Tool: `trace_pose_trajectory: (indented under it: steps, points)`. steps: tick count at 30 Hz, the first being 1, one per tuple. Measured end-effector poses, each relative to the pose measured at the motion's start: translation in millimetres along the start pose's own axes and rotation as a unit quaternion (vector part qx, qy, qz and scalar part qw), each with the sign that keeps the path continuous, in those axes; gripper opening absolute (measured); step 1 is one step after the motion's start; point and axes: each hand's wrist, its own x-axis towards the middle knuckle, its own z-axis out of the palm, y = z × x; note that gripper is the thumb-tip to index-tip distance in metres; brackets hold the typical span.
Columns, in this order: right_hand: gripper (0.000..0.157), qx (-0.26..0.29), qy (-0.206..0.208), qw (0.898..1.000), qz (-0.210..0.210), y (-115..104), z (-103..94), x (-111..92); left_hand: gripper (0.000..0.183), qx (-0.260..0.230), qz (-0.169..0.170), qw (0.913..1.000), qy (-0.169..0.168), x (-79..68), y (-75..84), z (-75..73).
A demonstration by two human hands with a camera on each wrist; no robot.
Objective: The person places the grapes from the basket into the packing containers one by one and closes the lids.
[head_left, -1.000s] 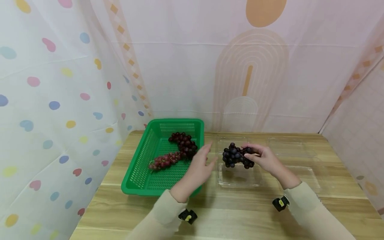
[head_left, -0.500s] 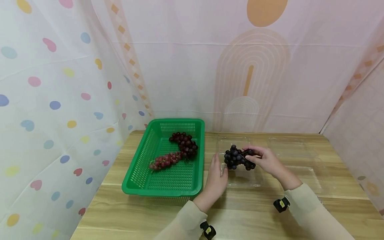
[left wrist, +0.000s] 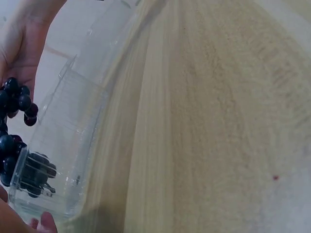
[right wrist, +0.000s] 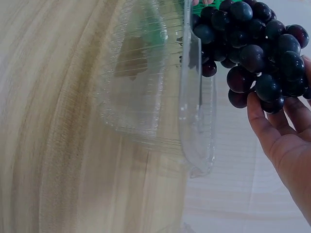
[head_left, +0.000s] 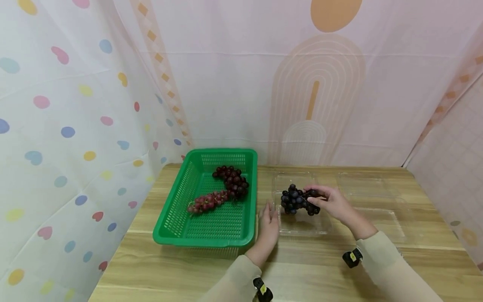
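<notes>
My right hand (head_left: 333,205) pinches a bunch of dark, blackish grapes (head_left: 296,200) by its right part. The bunch hangs over a clear plastic clamshell box (head_left: 302,227), whose lid lies folded back toward the wall. In the right wrist view, fingers (right wrist: 265,124) press against the dark berries, just above the box rim. My left hand (head_left: 268,230) lies along the box's left side, fingers extended and near or touching its wall. Only a little of that hand shows at the lower left of the left wrist view, beside the box (left wrist: 73,111).
Left of the box stands a green plastic basket (head_left: 203,242). Inside it lie a dark red grape bunch (head_left: 235,184) and a lighter red one (head_left: 206,203). Another clear box (head_left: 385,222) sits open at the right. A patterned curtain (head_left: 226,105) hangs behind the wooden table (head_left: 151,268).
My left hand has moved from over the basket's right edge to the box's left side, lower down. The right hand still holds the dark grapes over the box, slightly lower.
</notes>
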Motion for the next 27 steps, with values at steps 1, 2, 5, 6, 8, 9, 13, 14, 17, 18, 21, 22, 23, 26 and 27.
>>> trace_pose_trajectory:
  steps: [1, 2, 5, 6, 8, 9, 13, 14, 17, 18, 21, 22, 23, 26, 27]
  points:
    - [0.037, 0.001, 0.000, 1.000, 0.001, 0.2, 0.5, -0.1, 0.046, -0.001, 0.001, 1.0000, 0.005, 0.9, -1.3, 0.3]
    - [0.038, 0.002, 0.000, 1.000, 0.003, 0.5, 1.2, -0.1, 0.044, -0.001, 0.006, 0.9999, 0.011, 1.7, -2.5, 0.5]
    - [0.038, 0.002, 0.002, 1.000, 0.009, 1.7, 3.3, 0.0, 0.041, 0.006, 0.021, 0.9995, 0.024, 2.2, -3.5, 0.5]
    - [0.038, 0.001, 0.001, 1.000, 0.010, 2.2, 4.1, 0.1, 0.040, 0.009, 0.023, 0.9993, 0.028, 2.3, -3.3, 0.5]
    - [0.037, 0.001, 0.001, 1.000, 0.011, 3.5, 5.6, 0.2, 0.039, 0.018, 0.032, 0.9987, 0.035, 2.0, -2.8, 0.4]
    - [0.037, 0.000, 0.001, 1.000, 0.008, 4.4, 6.4, 0.3, 0.038, 0.026, 0.035, 0.9984, 0.037, 2.1, -3.2, 0.6]
    - [0.035, -0.001, 0.002, 1.000, -0.006, 8.5, 9.1, 0.7, 0.037, 0.033, 0.042, 0.9977, 0.042, 2.5, -3.5, 0.8]
    - [0.035, -0.005, 0.003, 1.000, -0.009, 9.7, 9.5, 0.9, 0.037, 0.031, 0.040, 0.9978, 0.042, 2.7, -3.6, 0.8]
    - [0.034, -0.017, 0.008, 1.000, -0.014, 12.6, 10.1, 0.9, 0.037, 0.021, 0.033, 0.9985, 0.039, 2.8, -3.8, 0.6]
    - [0.034, -0.024, 0.011, 1.000, -0.015, 13.2, 10.2, 0.8, 0.037, 0.019, 0.030, 0.9987, 0.038, 3.0, -4.0, 0.5]
    - [0.033, -0.052, 0.022, 0.998, -0.017, 13.6, 10.5, 0.1, 0.037, 0.020, 0.032, 0.9986, 0.038, 3.5, -5.0, 0.6]
    - [0.033, -0.070, 0.027, 0.997, -0.020, 13.4, 10.5, -0.1, 0.037, 0.018, 0.030, 0.9987, 0.038, 3.7, -5.5, 0.6]
    - [0.032, -0.090, 0.031, 0.995, -0.022, 13.0, 10.5, -0.5, 0.037, 0.018, 0.033, 0.9986, 0.038, 4.0, -5.7, 0.6]
    - [0.033, -0.154, 0.042, 0.987, -0.032, 10.1, 11.4, -2.4, 0.037, 0.015, 0.040, 0.9982, 0.043, 4.4, -6.7, 1.0]
    - [0.033, -0.175, 0.043, 0.983, -0.037, 9.0, 11.8, -3.0, 0.036, 0.013, 0.044, 0.9979, 0.045, 4.4, -7.2, 1.2]
